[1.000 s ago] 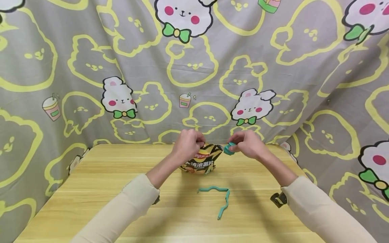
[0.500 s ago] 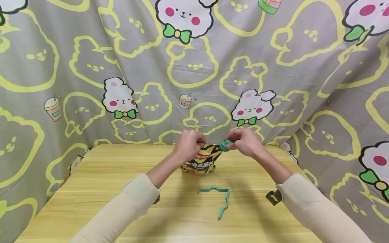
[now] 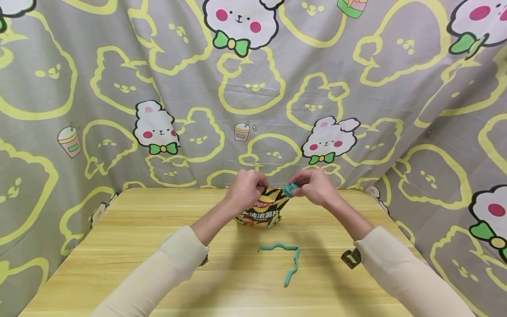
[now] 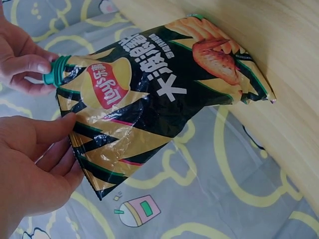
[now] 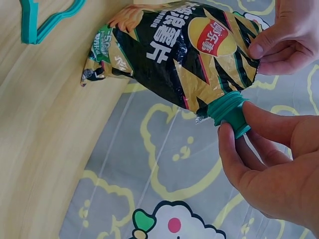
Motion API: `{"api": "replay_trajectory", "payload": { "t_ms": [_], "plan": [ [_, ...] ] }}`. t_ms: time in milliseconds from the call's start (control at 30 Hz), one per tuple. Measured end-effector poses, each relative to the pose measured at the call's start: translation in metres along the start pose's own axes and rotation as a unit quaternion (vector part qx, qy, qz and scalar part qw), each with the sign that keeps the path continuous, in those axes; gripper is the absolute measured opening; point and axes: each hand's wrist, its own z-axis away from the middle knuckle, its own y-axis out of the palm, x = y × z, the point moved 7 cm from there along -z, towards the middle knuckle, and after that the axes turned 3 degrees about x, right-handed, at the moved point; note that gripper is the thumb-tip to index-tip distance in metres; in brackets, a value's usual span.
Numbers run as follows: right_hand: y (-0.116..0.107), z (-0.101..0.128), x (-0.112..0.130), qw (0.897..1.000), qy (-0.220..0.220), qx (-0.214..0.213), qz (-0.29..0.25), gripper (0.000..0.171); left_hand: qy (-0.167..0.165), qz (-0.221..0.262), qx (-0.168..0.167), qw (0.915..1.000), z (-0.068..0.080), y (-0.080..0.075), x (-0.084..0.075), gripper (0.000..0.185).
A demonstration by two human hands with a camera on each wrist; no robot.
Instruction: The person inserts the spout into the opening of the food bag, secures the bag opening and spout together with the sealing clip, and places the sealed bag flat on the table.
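A black and gold chip bag stands on the table towards the back, its top edge up. My left hand pinches that top edge between thumb and fingers, as the left wrist view shows too. Between the thumb and fingers of my right hand is a teal threaded spout. In the right wrist view the spout's threaded end lies against the top corner of the bag, overlapping it. A teal hinged clip frame lies unfolded in an L shape on the table, nearer to me than the bag.
The light wooden table reaches back to a grey curtain with yellow outlines and rabbit prints. The curtain also hangs along both sides. A dark strap piece shows at my right wrist.
My right hand has moved left with the teal spout, bringing it from beside the bag to the bag's top right corner. The left hand, bag and clip frame stay in place.
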Motion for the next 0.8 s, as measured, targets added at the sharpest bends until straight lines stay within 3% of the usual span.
{"api": "replay_trajectory", "payload": {
  "t_ms": [800],
  "plan": [
    [0.0020,0.0001,-0.0060,0.999,0.023,0.002,-0.021,0.020,-0.004,-0.009,-0.003,0.9999,-0.0015,0.0005,0.0014,0.031]
  ]
}}
